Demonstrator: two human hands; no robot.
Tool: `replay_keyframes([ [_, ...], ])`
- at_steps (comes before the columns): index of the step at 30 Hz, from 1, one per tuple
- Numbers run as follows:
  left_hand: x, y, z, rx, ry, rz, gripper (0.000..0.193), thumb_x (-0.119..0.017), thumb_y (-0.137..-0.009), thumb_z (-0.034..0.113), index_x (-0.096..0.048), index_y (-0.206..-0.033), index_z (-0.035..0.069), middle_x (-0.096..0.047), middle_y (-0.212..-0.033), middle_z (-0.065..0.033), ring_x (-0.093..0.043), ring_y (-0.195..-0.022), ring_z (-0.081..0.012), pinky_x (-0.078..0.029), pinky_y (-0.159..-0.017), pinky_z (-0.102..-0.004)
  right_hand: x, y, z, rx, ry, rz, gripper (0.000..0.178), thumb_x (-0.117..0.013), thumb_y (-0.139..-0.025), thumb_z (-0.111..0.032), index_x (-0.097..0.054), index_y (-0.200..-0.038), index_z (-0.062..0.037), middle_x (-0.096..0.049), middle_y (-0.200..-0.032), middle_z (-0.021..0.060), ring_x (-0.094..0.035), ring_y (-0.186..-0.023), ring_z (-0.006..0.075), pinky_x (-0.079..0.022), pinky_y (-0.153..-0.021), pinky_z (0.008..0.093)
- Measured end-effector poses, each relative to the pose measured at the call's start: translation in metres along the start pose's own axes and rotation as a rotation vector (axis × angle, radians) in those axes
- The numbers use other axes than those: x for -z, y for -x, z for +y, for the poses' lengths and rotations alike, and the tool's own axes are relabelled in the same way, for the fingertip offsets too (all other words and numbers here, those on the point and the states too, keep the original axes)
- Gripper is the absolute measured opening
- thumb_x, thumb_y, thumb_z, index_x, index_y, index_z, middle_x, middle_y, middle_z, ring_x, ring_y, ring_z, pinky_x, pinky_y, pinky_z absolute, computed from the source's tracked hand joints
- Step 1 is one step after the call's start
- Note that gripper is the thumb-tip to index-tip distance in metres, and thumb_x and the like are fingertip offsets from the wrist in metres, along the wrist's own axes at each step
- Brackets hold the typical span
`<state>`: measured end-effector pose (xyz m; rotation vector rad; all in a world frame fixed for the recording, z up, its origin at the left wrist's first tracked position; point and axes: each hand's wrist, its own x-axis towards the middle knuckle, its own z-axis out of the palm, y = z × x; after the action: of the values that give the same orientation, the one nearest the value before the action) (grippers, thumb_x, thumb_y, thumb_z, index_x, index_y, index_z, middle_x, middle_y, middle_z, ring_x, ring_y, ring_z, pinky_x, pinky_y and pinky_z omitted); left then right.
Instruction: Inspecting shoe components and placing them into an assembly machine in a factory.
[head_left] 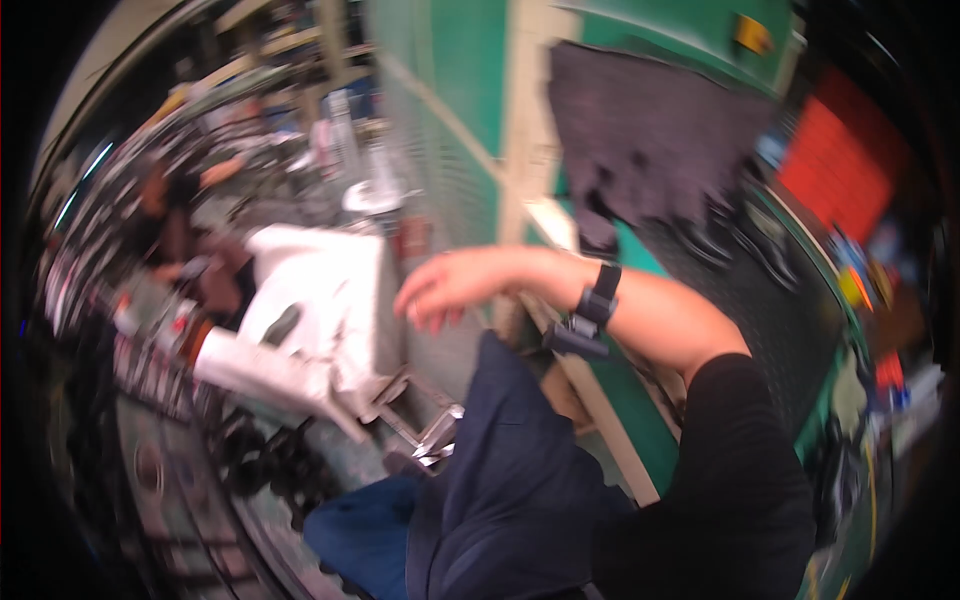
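The picture is tilted and motion-blurred. My right hand reaches left from a black sleeve at the lower right and has a dark band on its wrist. Its fingers hang loosely apart and hold nothing that I can see. It hovers beside a white sewing machine and just above a dark navy cloth that drapes down toward the lower edge. The blur hides whether the hand touches the cloth. My left hand is out of the picture.
A green partition with pale beams stands behind the machine, and a dark grey cloth hangs on it. Another person sits at the far left among cluttered workstations. Red and coloured items lie at the right.
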<state>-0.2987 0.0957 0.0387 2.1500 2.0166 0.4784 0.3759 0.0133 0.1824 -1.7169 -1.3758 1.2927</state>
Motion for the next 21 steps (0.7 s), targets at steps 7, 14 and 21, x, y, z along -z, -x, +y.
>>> replay_keyframes([
  [7, -0.004, -0.016, 0.08, -0.423, -0.006, 0.527, 0.023, -0.065, -0.097, 0.019, -0.071, -0.104, -0.002, -0.071, -0.097, -0.0198, -0.067, -0.089, -0.0341, -0.054, -0.082, -0.042, 0.147, 0.26, 0.078, -0.003, -0.061, 1.241, 0.044, -0.057, -0.096, -0.035, -0.062, -0.129, -0.006, -0.068, -0.119, 0.0146, -0.067, -0.106, 0.025, -0.054, -0.088, 0.0363],
  [14, -0.032, -0.037, 0.178, -0.794, -0.013, 0.11, 0.019, -0.066, -0.096, 0.017, -0.073, -0.105, 0.002, -0.068, -0.086, -0.0151, -0.064, -0.078, -0.0326, -0.052, -0.073, -0.042, 0.182, 0.449, 0.238, -0.893, 0.501, 2.043, 0.073, -0.062, -0.085, -0.052, -0.05, -0.145, -0.0115, -0.055, -0.141, 0.015, -0.054, -0.128, 0.0321, -0.042, -0.107, 0.0475],
  [21, -0.041, -0.034, 0.237, -0.816, 0.108, -0.088, 0.018, -0.064, -0.095, 0.016, -0.072, -0.105, 0.003, -0.065, -0.084, -0.0139, -0.061, -0.074, -0.0317, -0.05, -0.068, -0.0393, 0.15, 0.49, 0.279, -1.254, 0.76, 1.733, 0.072, -0.05, -0.093, -0.062, -0.045, -0.149, -0.016, -0.039, -0.155, 0.0104, -0.035, -0.144, 0.0302, -0.03, -0.117, 0.0445],
])
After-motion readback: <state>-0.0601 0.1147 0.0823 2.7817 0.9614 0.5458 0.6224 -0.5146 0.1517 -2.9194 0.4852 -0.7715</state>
